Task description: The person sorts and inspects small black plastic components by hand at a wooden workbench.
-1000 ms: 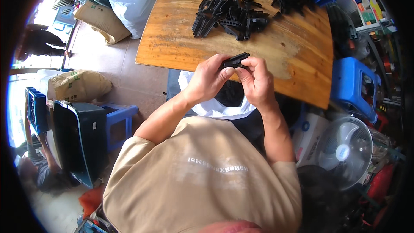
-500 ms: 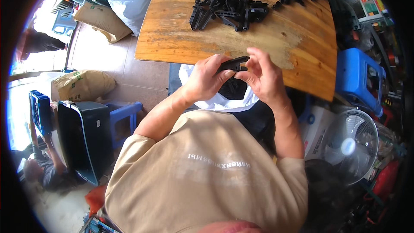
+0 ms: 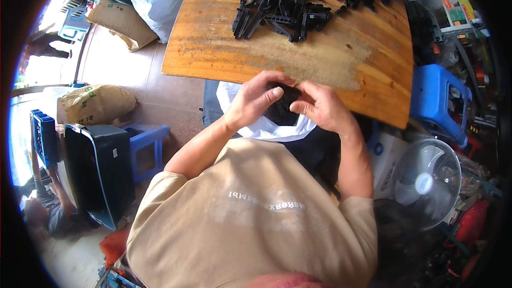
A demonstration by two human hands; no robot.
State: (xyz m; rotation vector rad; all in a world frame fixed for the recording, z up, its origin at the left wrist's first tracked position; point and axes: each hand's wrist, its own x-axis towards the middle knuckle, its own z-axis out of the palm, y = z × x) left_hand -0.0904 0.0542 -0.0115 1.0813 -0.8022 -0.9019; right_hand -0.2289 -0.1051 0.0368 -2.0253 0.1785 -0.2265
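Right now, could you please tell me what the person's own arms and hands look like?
The left hand and right hand are ungloved, with no watch or bracelet visible. The forearms are bare below short tan sleeves, part of a shirt with pale lettering.

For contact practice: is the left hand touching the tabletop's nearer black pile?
Apart: the head view shows bare tabletop between left hand and black pile.

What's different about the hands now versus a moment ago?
The right hand, its fingers raised before, has lowered them toward the left hand. The black part, plain earlier, can't be made out now; whether it was let go is unclear. The black pile, table and white bag stayed put.
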